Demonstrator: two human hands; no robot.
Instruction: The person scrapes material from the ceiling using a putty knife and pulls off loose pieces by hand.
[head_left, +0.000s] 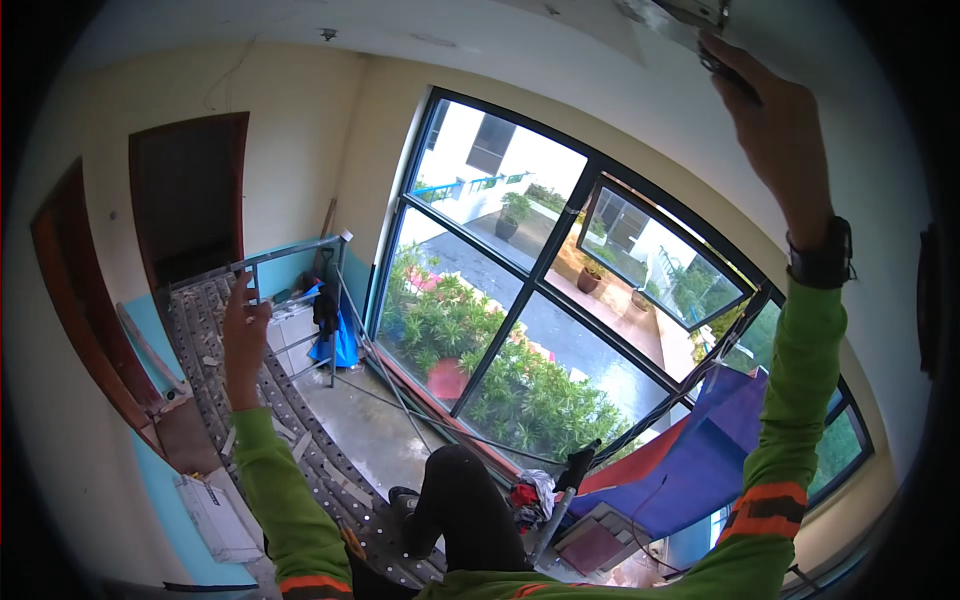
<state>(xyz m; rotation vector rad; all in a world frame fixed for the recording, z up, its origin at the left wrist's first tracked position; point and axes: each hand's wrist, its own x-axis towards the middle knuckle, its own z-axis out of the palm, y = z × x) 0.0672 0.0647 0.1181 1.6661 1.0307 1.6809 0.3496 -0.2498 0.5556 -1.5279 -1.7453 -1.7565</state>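
Observation:
My right hand (785, 125) is raised to the ceiling (560, 60) at the upper right. Its fingers close round the dark handle of a putty knife (735, 78), with the flat blade apparently against the ceiling surface. Beside the blade is a dark-edged opening or fitting (705, 12), cut off by the picture's top edge. My left hand (245, 330) is held up at the left, one finger pointing upward and the others partly bent. Nothing shows in it. Behind its fingertips runs a metal scaffold rail (285, 248); I cannot tell whether they touch.
I am on a perforated metal scaffold platform (345, 490) strewn with debris. A large black-framed window (530, 280) has one pane tilted outward. Blue and red sheeting (690, 450) hangs at lower right, near bundled cloths (535, 495). Dark doorways (190, 195) stand at left.

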